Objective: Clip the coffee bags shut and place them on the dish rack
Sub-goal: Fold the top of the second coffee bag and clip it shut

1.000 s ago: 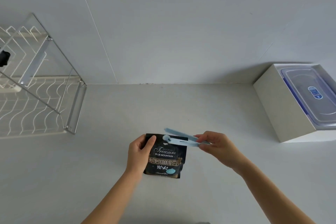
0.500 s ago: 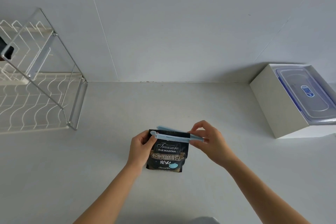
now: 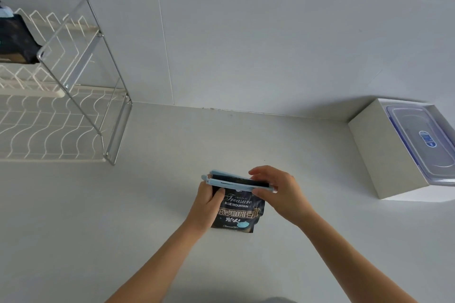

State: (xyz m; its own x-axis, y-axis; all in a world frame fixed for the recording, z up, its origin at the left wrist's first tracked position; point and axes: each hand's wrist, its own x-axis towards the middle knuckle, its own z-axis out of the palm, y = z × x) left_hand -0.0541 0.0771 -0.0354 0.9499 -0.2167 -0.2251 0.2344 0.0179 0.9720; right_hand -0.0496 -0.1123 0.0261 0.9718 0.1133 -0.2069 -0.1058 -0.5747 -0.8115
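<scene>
A black coffee bag [image 3: 238, 214] with gold and white lettering stands on the white counter near the middle. My left hand [image 3: 208, 200] grips its upper left edge. A light blue clip [image 3: 235, 181] straddles the bag's top, its two arms on either side of the folded edge. My right hand [image 3: 277, 190] pinches the clip's right end. A second black coffee bag [image 3: 16, 39] with a blue clip on top sits on the upper shelf of the wire dish rack [image 3: 73, 96] at the far left.
A white box [image 3: 374, 150] holding a clear lidded container with blue trim [image 3: 423, 138] stands at the right against the wall. The rack's lower shelf is bare wire. Open counter lies between rack and bag.
The open clip came down over the bag's top and its arms have drawn close together. My right hand shifted to squeeze the clip's right end. The view swung left, showing the bag on the rack.
</scene>
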